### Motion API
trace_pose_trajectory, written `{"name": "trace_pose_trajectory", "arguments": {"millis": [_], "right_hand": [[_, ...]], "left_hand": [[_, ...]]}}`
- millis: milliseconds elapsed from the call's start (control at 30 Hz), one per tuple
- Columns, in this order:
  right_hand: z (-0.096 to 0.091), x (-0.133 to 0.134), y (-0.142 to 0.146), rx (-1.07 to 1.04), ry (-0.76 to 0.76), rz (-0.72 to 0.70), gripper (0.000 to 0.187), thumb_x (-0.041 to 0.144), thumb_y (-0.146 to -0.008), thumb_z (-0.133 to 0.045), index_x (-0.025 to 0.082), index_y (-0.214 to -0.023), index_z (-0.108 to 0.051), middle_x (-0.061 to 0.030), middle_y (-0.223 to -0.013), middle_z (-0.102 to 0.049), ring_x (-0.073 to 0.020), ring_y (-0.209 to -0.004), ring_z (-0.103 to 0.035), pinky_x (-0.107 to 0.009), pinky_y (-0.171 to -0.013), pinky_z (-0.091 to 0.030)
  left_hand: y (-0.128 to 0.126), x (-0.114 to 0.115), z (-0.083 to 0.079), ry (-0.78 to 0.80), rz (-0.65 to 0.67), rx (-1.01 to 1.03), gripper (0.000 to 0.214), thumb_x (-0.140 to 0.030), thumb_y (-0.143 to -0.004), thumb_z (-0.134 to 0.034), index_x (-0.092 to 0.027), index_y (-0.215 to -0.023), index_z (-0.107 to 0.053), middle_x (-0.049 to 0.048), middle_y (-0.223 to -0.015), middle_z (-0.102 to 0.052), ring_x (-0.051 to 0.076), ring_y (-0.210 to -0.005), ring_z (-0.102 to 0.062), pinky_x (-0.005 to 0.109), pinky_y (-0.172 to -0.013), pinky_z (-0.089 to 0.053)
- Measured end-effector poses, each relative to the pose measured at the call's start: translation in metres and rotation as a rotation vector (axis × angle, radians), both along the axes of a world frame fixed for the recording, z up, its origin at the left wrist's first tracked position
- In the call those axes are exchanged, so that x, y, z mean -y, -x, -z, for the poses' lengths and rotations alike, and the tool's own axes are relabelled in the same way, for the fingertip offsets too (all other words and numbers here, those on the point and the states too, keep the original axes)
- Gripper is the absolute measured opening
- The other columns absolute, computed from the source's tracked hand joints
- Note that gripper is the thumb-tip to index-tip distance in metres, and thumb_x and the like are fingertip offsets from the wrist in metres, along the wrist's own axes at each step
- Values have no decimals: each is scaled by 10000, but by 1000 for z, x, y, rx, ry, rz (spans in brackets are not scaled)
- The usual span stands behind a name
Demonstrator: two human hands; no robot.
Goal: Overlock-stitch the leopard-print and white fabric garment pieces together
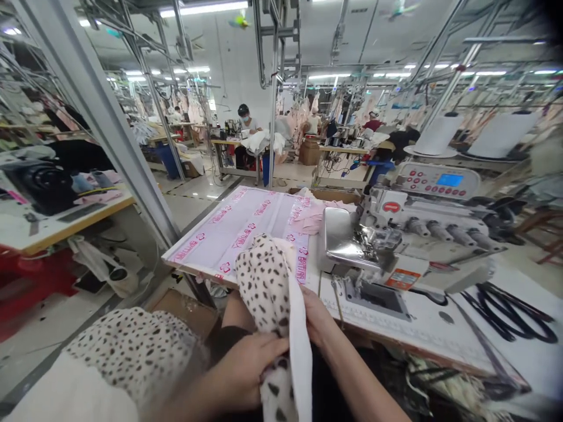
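Spanning the view: sewing table [440, 334], overlock machine [396, 234] on it at right. Spotted fleece piece [264, 275] with white edge strip [301, 346] rises over the table's near edge. Left hand [246, 369] clenched on its lower part; right hand [317, 321] grips it from behind the strip.

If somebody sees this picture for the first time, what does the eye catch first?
First the spotted fabric, bottom centre, gripped by the left hand, with the right hand against its white edge, fingers hidden. Next, the grey sewing machine at centre right, and the pink-printed sheet left of it.
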State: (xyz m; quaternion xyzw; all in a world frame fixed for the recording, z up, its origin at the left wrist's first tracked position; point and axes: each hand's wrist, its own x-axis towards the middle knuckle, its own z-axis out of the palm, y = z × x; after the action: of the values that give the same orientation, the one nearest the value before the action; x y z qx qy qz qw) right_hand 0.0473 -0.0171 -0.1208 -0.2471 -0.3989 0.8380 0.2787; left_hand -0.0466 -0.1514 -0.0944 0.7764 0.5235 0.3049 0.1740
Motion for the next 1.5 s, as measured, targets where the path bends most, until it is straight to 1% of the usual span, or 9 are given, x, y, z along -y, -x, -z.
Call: {"name": "trace_pose_trajectory", "arguments": {"millis": [233, 333, 433, 533, 633, 833, 967, 1200, 1500], "right_hand": [[-3, 19, -4, 67, -139, -34, 452, 58, -544, -643, 210, -969, -624, 10, -868, -697, -189, -806, -631, -288, -713, -500], [1, 30, 2, 100, -200, -68, 498, 61, -532, -624, 205, -1009, -610, -7, -920, -687, -218, -876, -614, -341, -796, -478], [7, 37, 10, 109, -175, -58, 536, 57, -499, -637, 203, -1013, -602, -17, -934, -683, -229, -893, -606, -365, -856, -445], [12, 41, 15, 128, -130, -61, 492, 87, -485, -669, 191, -964, -620, -31, -895, -689, -242, -851, -615, -367, -809, -462], [17, 42, 15, 154, -45, -101, 390, 200, -513, -704, 157, -896, -647, -46, -750, -692, -245, -708, -640, -371, -683, -492], [24, 43, 23, 144, 61, -154, 357, 357, -517, -726, 130, -787, -670, -29, -572, -649, -198, -558, -622, -329, -593, -481], [26, 45, 33, 120, 53, -174, 326, 355, -494, -743, 143, -731, -671, -10, -551, -640, -176, -527, -600, -312, -579, -468], [27, 45, 34, 96, -63, -115, 181, 294, -524, -721, 155, -623, -659, -12, -573, -643, -193, -597, -592, -331, -638, -454], [25, 40, 9, 179, -210, -29, 112, 236, -581, -669, 165, -642, -609, 56, -536, -547, -96, -508, -490, -229, -543, -389]], "left_hand": [[41, 9, -32, 452, 98, 346, 403, -370, -645, -662, -196, -1005, -605, 57, -973, -629, 213, -912, -581, 324, -843, -455], [59, -12, -40, 297, -298, 577, 272, -397, -774, -530, -160, -889, -597, 57, -898, -623, 173, -868, -578, 293, -809, -452], [55, -48, -34, 60, -586, 481, 366, -376, -725, -577, -175, -1028, -534, 71, -1057, -538, 173, -890, -535, 310, -802, -441], [42, -78, -18, 21, -629, 290, 498, -294, -590, -680, -174, -1050, -533, 66, -992, -514, 188, -833, -501, 351, -802, -415], [37, -88, -4, 33, -617, 295, 272, -193, -652, -581, -166, -922, -571, 22, -763, -508, 160, -722, -483, 324, -745, -410], [53, -69, 6, 68, -584, 507, 212, -269, -749, -501, -158, -918, -562, -3, -693, -495, 105, -611, -485, 211, -568, -409], [54, -59, 4, 10, -622, 571, 227, -288, -772, -495, -161, -953, -545, 7, -747, -501, 109, -669, -505, 221, -631, -435], [39, -81, -11, -188, -573, -2, 517, -240, -687, -633, -190, -1172, -460, 72, -1042, -436, 196, -960, -447, 341, -874, -391], [52, -98, -8, -171, -584, -265, 220, -258, -839, -403, -182, -876, -606, 53, -875, -544, 195, -830, -520, 325, -762, -405]]}}
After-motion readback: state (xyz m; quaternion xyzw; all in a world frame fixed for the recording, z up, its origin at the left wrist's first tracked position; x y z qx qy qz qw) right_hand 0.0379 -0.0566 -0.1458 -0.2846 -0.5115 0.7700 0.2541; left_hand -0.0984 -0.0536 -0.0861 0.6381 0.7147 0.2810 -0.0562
